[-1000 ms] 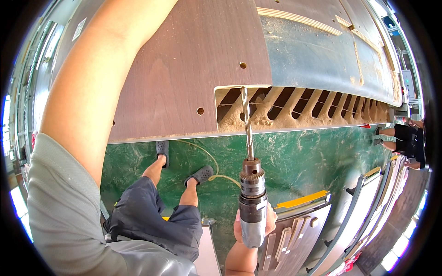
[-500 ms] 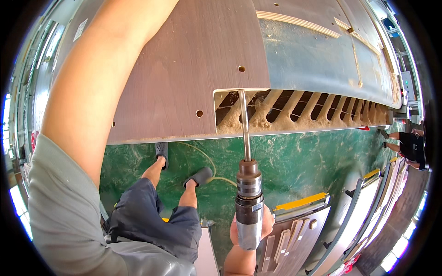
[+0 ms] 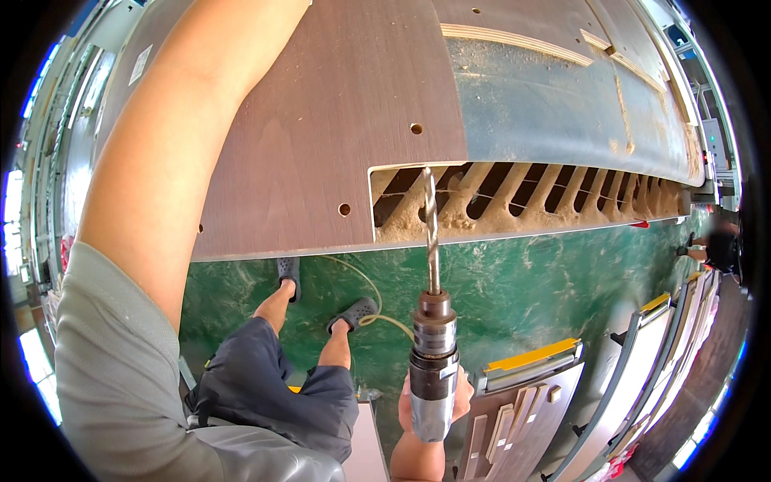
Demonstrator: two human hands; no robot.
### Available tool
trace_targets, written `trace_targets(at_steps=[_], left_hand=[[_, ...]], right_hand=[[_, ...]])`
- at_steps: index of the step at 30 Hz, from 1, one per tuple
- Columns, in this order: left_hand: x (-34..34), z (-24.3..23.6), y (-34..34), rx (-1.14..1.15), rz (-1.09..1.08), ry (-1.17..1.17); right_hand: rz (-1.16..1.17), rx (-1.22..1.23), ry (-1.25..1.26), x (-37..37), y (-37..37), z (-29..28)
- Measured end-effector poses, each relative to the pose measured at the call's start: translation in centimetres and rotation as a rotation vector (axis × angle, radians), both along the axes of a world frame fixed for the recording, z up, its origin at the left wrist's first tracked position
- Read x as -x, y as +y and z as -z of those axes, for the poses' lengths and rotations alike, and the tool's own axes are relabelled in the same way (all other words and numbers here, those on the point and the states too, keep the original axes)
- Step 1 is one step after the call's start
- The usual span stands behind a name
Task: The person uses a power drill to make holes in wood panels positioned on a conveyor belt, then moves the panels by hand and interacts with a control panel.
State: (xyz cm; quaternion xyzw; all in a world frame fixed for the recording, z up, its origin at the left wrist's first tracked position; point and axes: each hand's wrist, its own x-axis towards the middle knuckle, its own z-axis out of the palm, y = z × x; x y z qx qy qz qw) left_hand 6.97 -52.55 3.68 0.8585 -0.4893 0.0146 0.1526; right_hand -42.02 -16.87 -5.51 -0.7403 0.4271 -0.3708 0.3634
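My right hand [image 3: 459, 395] grips a metal-bodied drill [image 3: 434, 394] pointed away from me. Its long twist bit [image 3: 432, 233] reaches the edge of a rectangular cutout in a brown laminate panel [image 3: 289, 153], which has small round holes. Whether the tip touches the wood, I cannot tell. Sawdust coats the slotted ribs [image 3: 506, 201] under the opening. My left forearm [image 3: 177, 120] stretches up across the panel's left side, with the hand beyond the top edge.
A grey sawdust-strewn surface [image 3: 546, 112] lies right of the panel. A thin hose [image 3: 371, 281] crosses the green floor [image 3: 522, 281] near my feet. Leaning boards [image 3: 530, 406] stand at lower right. Another person [image 3: 719, 249] is at the far right edge.
The panel and drill sit slightly lower in the picture. The bit's flutes, smeared half a second ago, now show clearly. The other person has shifted rightward.
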Motion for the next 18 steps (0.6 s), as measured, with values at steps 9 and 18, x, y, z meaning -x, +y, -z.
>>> trace_targets(at_steps=[9,18], left_hand=[[-0.9,0.7,0.2,0.023,-0.007,-0.065],[-0.5,0.4,0.1,-0.018,0.005,-0.023]], right_hand=[[0.028,-0.052,-0.136,-0.4,0.6,1.1],[-0.039,0.031,-0.147,-0.3,0.4,1.5]])
